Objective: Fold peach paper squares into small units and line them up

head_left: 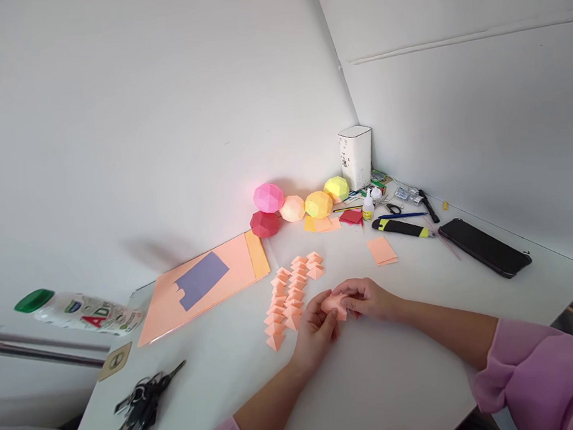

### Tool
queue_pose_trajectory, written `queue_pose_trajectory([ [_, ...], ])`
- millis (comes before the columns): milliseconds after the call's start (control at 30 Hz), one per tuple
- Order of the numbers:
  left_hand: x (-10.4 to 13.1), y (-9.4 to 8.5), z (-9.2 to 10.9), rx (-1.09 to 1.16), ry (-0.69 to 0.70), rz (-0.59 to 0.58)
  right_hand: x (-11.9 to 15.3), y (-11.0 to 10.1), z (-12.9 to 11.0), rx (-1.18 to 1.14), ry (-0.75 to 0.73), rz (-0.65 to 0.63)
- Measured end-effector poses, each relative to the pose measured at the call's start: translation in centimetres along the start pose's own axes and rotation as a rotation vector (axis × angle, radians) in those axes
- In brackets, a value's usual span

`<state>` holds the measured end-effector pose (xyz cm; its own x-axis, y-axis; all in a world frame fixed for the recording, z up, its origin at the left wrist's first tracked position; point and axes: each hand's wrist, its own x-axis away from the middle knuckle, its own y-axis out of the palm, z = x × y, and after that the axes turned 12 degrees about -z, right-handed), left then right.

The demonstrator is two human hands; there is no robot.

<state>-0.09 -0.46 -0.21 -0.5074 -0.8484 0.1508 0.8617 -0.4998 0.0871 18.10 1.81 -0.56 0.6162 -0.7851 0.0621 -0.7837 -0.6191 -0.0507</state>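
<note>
Between my two hands is a small peach paper piece point(339, 307), partly folded, held a little above the white table. My left hand point(317, 326) pinches its left side with thumb and fingers. At its right edge, my right hand point(367, 298) grips it between thumb and fingertips, which hide part of the paper. Just left of my hands stand rows of folded peach paper pieces point(293, 293), pointed like little pyramids. A small stack of flat peach paper pieces point(383, 251) lies beyond my right hand.
Faceted paper balls point(318, 205) line the wall. Larger paper sheets point(243, 262) with a purple piece point(202, 279) lie left. Keys point(145, 405) and a bottle point(92, 312) are at the far left. A glue bottle point(368, 206), utility knife point(402, 227) and black phone point(484, 246) lie right.
</note>
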Motion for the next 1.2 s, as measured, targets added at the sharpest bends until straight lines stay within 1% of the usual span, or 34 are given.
queue_pose_trajectory([
  [433, 0.04, 0.13, 0.21, -0.008, -0.005, 0.000, 0.00, -0.03, -0.08, 0.017, 0.008, -0.010],
  [800, 0.01, 0.14, 0.18, -0.002, 0.000, 0.007, 0.03, 0.07, -0.17, -0.012, 0.008, -0.003],
  [1200, 0.03, 0.12, 0.22, -0.008, -0.005, 0.004, -0.05, 0.04, 0.31, 0.004, 0.012, 0.006],
])
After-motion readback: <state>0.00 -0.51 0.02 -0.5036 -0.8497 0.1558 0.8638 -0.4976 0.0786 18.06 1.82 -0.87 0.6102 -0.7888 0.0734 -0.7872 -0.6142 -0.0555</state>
